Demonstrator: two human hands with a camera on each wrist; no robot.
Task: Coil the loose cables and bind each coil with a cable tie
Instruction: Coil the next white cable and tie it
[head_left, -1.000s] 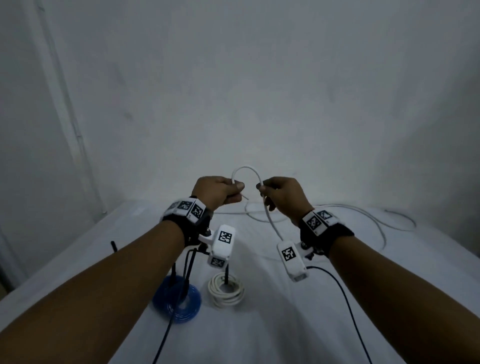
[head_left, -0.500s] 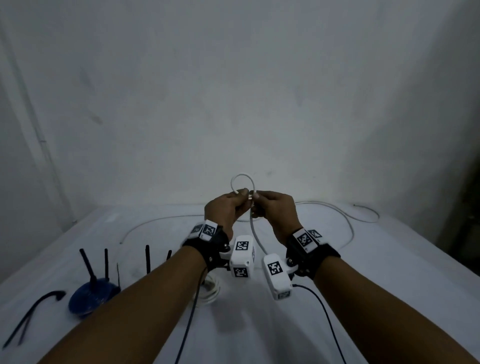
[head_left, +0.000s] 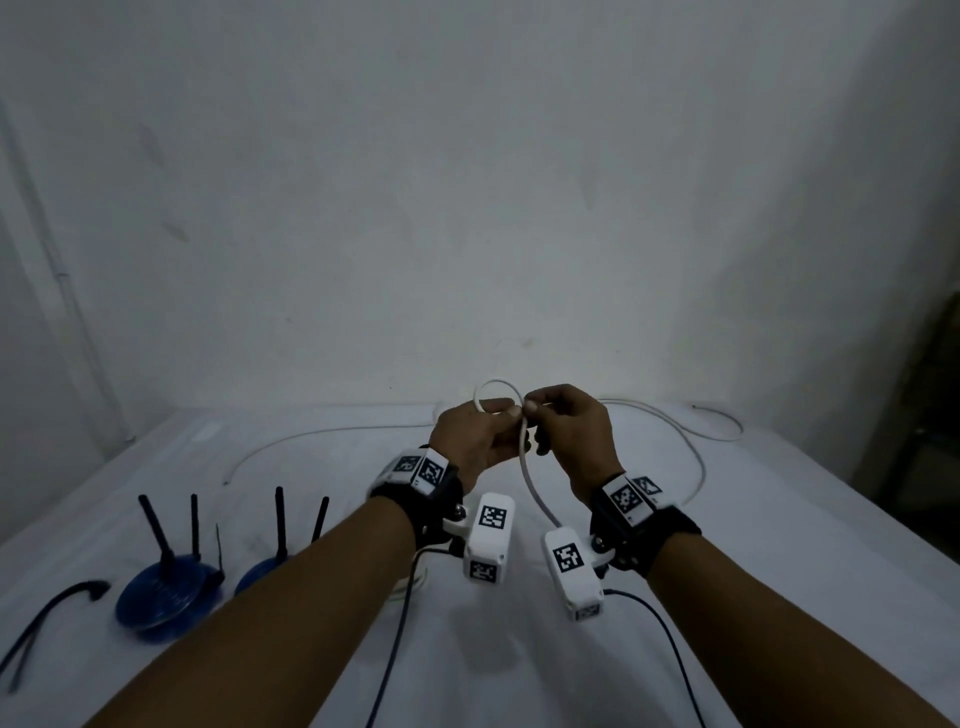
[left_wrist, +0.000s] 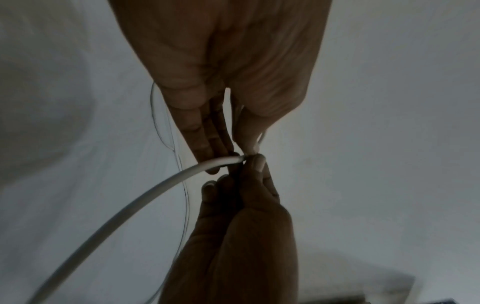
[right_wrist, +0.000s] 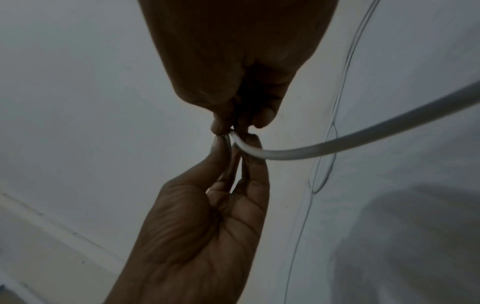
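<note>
Head view: raised left hand (head_left: 470, 435) and right hand (head_left: 570, 427) both pinch white cable (head_left: 531, 475)

**White-covered table and what lies on it**

A table draped in white cloth (head_left: 779, 597) carries two blue round coils (head_left: 166, 603) with upright black cable ties (head_left: 156, 530) at the left. A black curved strap (head_left: 47, 618) lies at the left edge. A long white cable (head_left: 696, 457) trails across the far side.
</note>
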